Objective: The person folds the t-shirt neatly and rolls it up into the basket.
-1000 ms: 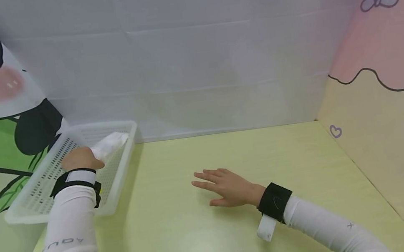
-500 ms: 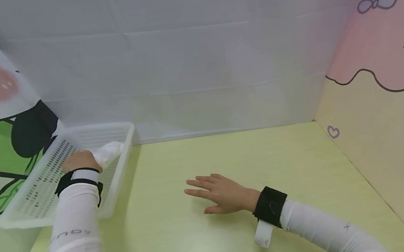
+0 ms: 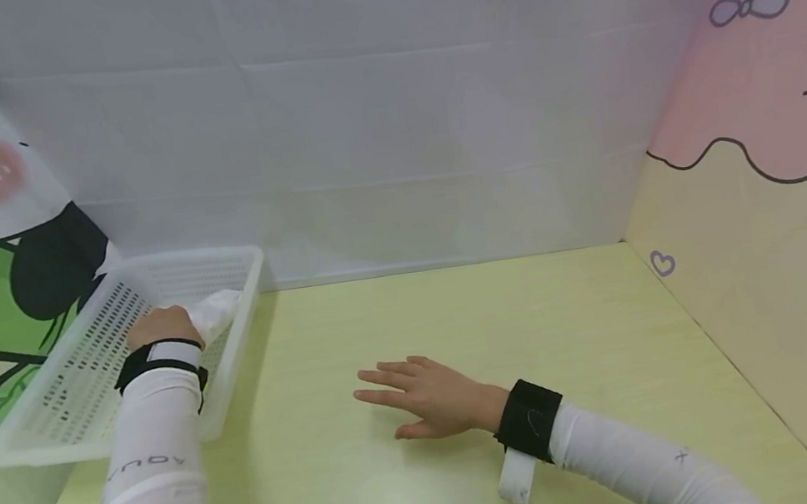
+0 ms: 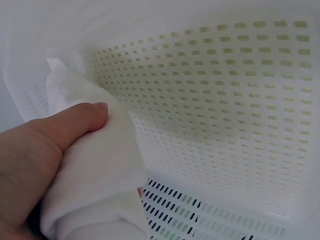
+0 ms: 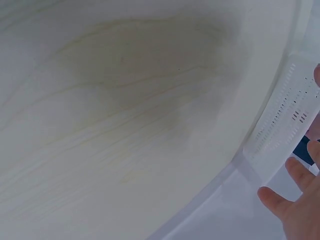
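Observation:
A white plastic basket (image 3: 85, 371) with slotted walls stands at the left of the table. Inside it my left hand (image 3: 165, 327) grips a bundled white cloth (image 3: 216, 310). From the left wrist view, the thumb lies along the folded cloth (image 4: 102, 155), and most of the other fingers are hidden behind it. The basket's perforated floor (image 4: 215, 95) shows close beyond the cloth. My right hand (image 3: 433, 400) is over the middle of the table, palm down, fingers spread and holding nothing.
The pale yellow-green table (image 3: 456, 313) runs back to a grey-white rear wall (image 3: 389, 136). Printed side panels stand at the left and right, with a pink cartoon figure (image 3: 754, 91) on the right one. A white strap end (image 3: 518, 477) hangs from the right wristband.
My left hand and the cloth have sunk lower into the basket. My right hand has drifted a little left and nearer, fingers still spread. The head view has shifted slightly.

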Tool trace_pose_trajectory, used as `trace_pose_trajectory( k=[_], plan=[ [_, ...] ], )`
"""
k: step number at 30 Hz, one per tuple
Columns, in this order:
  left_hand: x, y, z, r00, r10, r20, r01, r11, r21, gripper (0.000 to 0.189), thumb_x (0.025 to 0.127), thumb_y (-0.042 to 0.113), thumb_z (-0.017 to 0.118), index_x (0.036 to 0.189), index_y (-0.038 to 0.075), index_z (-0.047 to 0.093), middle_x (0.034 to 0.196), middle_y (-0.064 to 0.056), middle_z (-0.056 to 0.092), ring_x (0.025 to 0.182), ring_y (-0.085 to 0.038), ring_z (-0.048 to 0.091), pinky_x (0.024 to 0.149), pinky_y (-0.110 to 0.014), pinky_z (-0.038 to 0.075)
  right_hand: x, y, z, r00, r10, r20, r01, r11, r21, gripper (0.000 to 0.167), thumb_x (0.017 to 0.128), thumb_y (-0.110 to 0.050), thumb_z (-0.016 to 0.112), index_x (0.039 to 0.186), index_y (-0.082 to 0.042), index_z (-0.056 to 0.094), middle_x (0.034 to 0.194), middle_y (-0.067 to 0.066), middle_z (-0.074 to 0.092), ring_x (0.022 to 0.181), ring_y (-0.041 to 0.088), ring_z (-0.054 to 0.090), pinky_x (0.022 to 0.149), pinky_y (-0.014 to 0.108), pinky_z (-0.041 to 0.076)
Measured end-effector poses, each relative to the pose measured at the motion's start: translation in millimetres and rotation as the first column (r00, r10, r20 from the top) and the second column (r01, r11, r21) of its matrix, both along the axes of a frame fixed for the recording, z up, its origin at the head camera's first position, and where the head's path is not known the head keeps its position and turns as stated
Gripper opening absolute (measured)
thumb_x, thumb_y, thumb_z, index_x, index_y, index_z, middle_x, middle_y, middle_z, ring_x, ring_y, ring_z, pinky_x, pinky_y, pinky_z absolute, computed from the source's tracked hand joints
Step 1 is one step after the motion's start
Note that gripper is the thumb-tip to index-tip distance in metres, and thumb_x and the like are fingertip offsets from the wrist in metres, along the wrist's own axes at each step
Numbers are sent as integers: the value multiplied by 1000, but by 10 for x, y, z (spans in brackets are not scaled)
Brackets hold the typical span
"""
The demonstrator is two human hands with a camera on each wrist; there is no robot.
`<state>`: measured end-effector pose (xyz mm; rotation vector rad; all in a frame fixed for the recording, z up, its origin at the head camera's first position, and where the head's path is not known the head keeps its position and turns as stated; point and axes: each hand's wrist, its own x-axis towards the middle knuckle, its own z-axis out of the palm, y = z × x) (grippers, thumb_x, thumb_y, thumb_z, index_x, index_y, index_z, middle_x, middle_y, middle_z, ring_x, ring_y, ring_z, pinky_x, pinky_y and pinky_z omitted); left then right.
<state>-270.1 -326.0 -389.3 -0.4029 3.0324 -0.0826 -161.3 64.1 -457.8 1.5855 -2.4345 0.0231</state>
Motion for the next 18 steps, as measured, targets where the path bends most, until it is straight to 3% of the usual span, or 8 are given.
trace_pose_trajectory(
  k=[8, 18],
  plan=[
    [-38, 14, -26, 999, -44, 32, 43, 999, 23, 30, 70, 21, 71, 79, -6, 62, 64, -18, 57, 56, -28, 55, 45, -38, 43, 35, -25, 1, 1000, -8, 4, 8, 1000, 3, 74, 87, -50, 54, 147, -25, 20, 152, -2, 22, 136, 20, 30, 101, 39, 36],
    [-46, 120, 83, 985, -130, 114, 122, 990, 75, 39, 72, 13, 69, 96, -14, 55, 80, -29, 58, 68, -38, 58, 53, -44, 47, 13, -3, 12, 1000, -10, -12, 10, 1000, 0, 75, 87, -51, 54, 148, -24, 19, 152, -1, 23, 135, 19, 32, 101, 39, 36]
  ],
)
